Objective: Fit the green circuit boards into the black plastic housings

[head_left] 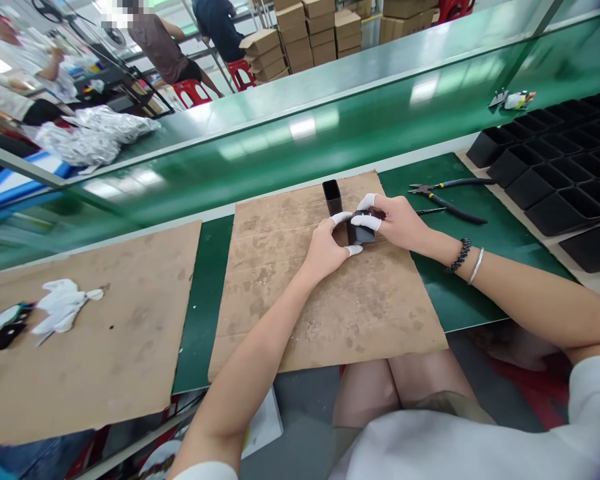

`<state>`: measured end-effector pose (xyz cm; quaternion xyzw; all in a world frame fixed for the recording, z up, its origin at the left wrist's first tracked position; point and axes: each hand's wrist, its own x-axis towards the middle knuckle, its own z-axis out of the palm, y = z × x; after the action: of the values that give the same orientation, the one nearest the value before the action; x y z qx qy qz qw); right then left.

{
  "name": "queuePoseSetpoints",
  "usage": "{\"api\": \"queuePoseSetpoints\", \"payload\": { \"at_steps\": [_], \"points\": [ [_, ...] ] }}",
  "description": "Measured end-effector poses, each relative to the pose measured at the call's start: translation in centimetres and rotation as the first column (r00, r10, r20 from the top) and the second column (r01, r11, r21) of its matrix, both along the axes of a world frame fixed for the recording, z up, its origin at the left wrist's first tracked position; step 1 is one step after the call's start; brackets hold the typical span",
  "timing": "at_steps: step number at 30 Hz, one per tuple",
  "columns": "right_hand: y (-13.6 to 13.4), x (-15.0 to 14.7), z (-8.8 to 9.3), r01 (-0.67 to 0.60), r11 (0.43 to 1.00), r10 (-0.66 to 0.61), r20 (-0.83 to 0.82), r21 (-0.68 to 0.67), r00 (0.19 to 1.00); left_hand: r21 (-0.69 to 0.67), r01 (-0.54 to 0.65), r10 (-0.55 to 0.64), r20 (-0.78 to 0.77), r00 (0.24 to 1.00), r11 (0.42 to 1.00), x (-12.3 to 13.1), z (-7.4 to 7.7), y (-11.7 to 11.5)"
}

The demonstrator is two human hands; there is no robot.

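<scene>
Over a worn cardboard sheet, both my hands close around one small black box-shaped part. My left hand grips its left side between white-covered fingertips. On its top and right side are the white-covered fingers of my right hand; whether they hold a second, smaller piece there I cannot make out. Just behind my left hand, an open-topped black rectangular tube stands on the cardboard. Cutting pliers with black handles and yellow bands lie open beyond my right hand, beside a thin dark tool.
Rows of black open boxes stand on cardboard at the right. White gloves lie on another cardboard sheet at the left. A green conveyor belt runs behind the bench. Cartons and several people are across it.
</scene>
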<state>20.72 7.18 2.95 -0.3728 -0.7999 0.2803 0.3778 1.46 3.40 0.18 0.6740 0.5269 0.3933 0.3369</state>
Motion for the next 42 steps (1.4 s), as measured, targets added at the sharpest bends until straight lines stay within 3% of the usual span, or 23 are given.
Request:
{"api": "queuePoseSetpoints", "payload": {
  "at_steps": [4,10,13,19,22,24,27,29,33,39,42],
  "points": [
    [0.0,0.1,0.2,-0.024,1.0,0.023,0.061,0.018,0.998,-0.049,0.038,-0.039,-0.021,0.999,0.998,-0.2,0.4,0.2],
    [0.1,0.0,1.3,-0.085,0.965,0.011,-0.284,-0.247,0.959,-0.037,0.126,-0.125,0.035,0.992,0.991,-0.4,0.3,0.3],
    [0.1,-0.2,1.4,-0.109,0.937,-0.01,-0.337,-0.333,0.941,-0.06,0.117,-0.115,0.035,0.993,0.991,-0.4,0.2,0.4],
    [0.5,-0.2,0.4,-0.016,0.916,-0.155,-0.391,-0.401,0.907,-0.071,0.103,-0.103,0.001,0.995,0.992,-0.5,0.3,0.4],
    [0.4,0.1,0.4,0.012,0.947,-0.151,-0.415,-0.32,0.897,-0.077,0.074,-0.077,-0.043,0.996,0.994,-0.4,0.5,0.3],
    [0.2,0.3,0.4,0.011,0.983,-0.085,-0.405,-0.183,0.91,-0.084,0.068,-0.072,-0.055,0.996,0.994,-0.4,0.5,0.3],
    [-0.1,0.5,0.2,-0.074,0.995,0.088,-0.234,0.07,0.968,-0.08,0.07,-0.075,-0.057,0.996,0.994,-0.4,0.3,0.3],
    [-0.2,0.5,0.0,-0.146,0.977,0.161,-0.085,0.156,0.983,-0.07,0.073,-0.077,-0.053,0.996,0.995,-0.4,0.2,0.4],
    [-0.1,0.5,0.0,-0.115,0.984,0.114,0.014,0.138,0.993,-0.009,0.128,-0.128,-0.042,0.991,0.992,-0.3,0.4,0.2],
    [-0.8,0.7,1.3,-0.093,0.985,0.096,-0.018,0.148,0.995,0.181,0.224,-0.194,-0.169,0.966,0.958,0.0,1.3,-0.6],
    [-1.3,0.3,1.7,-0.074,0.995,0.08,-0.092,0.067,0.992,0.212,0.241,-0.186,-0.251,0.95,0.947,0.0,1.5,-0.8]
  ]
}}
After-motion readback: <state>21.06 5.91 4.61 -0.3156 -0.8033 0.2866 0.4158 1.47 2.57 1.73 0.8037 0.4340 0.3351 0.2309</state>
